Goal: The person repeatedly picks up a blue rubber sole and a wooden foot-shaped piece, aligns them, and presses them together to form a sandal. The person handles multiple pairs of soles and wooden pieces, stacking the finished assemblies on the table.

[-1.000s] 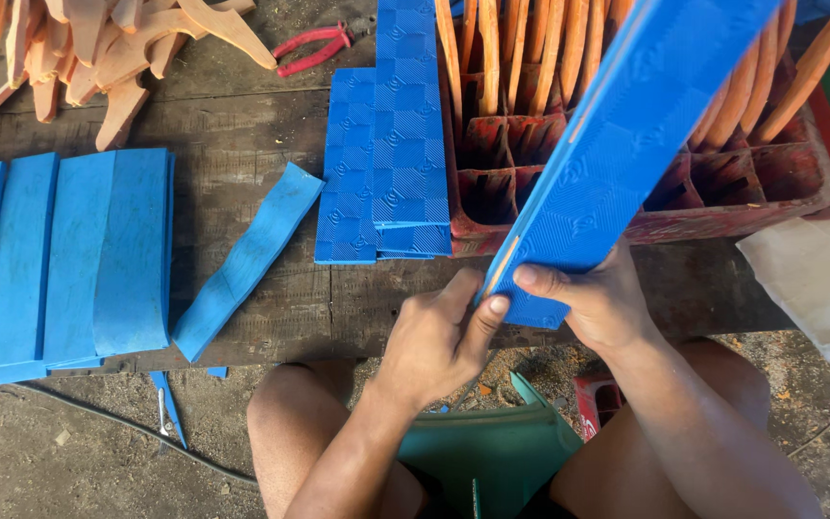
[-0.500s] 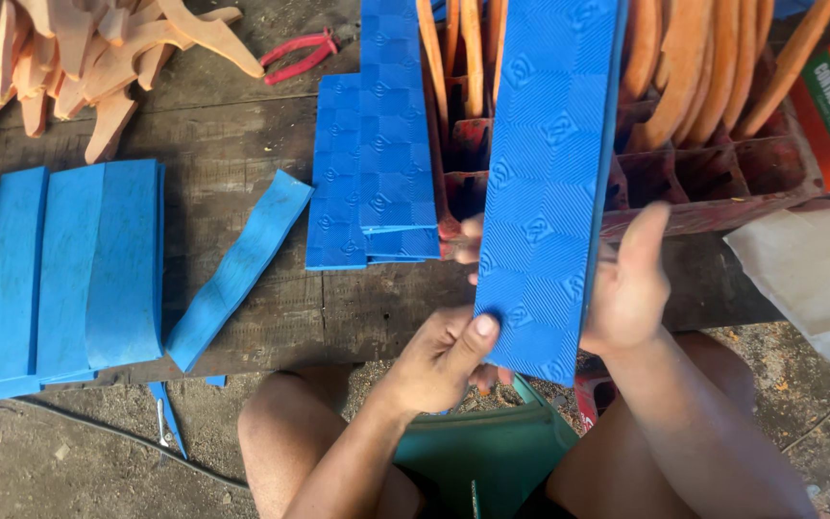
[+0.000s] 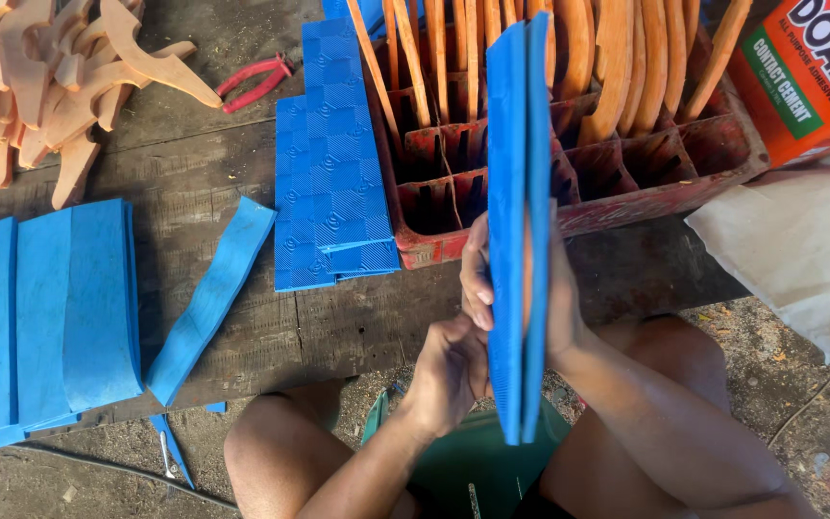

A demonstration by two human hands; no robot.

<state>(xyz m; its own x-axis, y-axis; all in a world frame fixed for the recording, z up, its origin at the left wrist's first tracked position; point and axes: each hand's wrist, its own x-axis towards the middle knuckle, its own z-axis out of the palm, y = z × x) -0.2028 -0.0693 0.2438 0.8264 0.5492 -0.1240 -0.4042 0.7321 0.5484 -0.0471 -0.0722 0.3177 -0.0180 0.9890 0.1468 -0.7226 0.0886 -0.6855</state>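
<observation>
I hold a long blue foam strip [image 3: 521, 231] upright and edge-on in front of me, folded or doubled so that two layers stand side by side with a narrow gap between them. My right hand [image 3: 561, 308] lies flat against its right face, with fingertips showing at the left edge, so it is clasped around the strip. My left hand [image 3: 449, 370] is curled closed on the lower left edge, near the bottom end.

Just behind the strip a red plastic crate [image 3: 578, 183] sits on the dark wooden worktop [image 3: 242, 144], its compartments holding orange sole-shaped pieces [image 3: 626, 58] on edge. Leaning against the crate's left side is a stack of blue patterned sheets [image 3: 329, 163]. Further left a single blue strip [image 3: 208, 298] lies at a slant, and beside it a row of smooth blue pieces [image 3: 40, 317] overlaps at the worktop's edge. At the top left are a heap of tan cut-outs [image 3: 50, 77] and red-handled pliers [image 3: 256, 82]. An orange tin [image 3: 809, 67] stands at the right, above a white cloth [image 3: 799, 250]. Below my knees is a green seat [image 3: 473, 471].
</observation>
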